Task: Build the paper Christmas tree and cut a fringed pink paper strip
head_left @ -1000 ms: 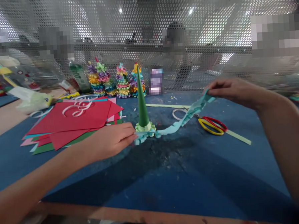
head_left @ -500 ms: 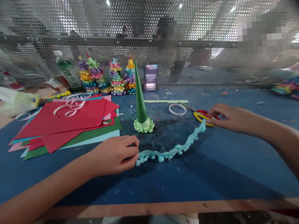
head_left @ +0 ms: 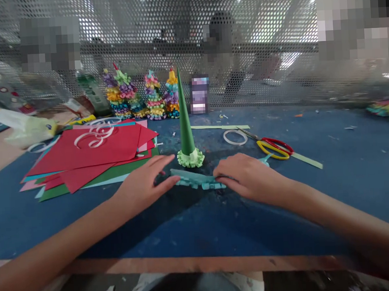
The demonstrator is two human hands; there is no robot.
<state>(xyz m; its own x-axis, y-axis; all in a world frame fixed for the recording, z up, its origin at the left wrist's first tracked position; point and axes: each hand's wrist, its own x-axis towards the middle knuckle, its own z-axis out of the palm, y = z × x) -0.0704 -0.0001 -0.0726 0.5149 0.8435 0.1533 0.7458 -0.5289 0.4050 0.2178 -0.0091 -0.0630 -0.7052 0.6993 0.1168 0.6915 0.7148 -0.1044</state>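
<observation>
A tall green paper cone (head_left: 184,124) stands on the blue table, its base ringed by a pale green fringed collar (head_left: 191,158). Just in front of it lies a fringed teal paper strip (head_left: 196,180). My right hand (head_left: 248,176) presses down on the strip, its fingers over the strip's middle and a narrow end showing beyond the hand. My left hand (head_left: 147,178) lies flat with fingers spread, its thumb tip beside the strip's left end.
Red, green and pink card sheets (head_left: 84,155) lie at the left. Red-and-yellow-handled scissors (head_left: 274,150) sit on a pale green strip (head_left: 306,160) at the right, near a white paper ring (head_left: 235,137). Several multicoloured paper trees (head_left: 154,97) stand before a perforated metal screen (head_left: 188,28).
The teal strip has moved up the table towards the cone. My right hand has moved left from the scissors onto the strip. My left hand has let go of the strip's end and opened.
</observation>
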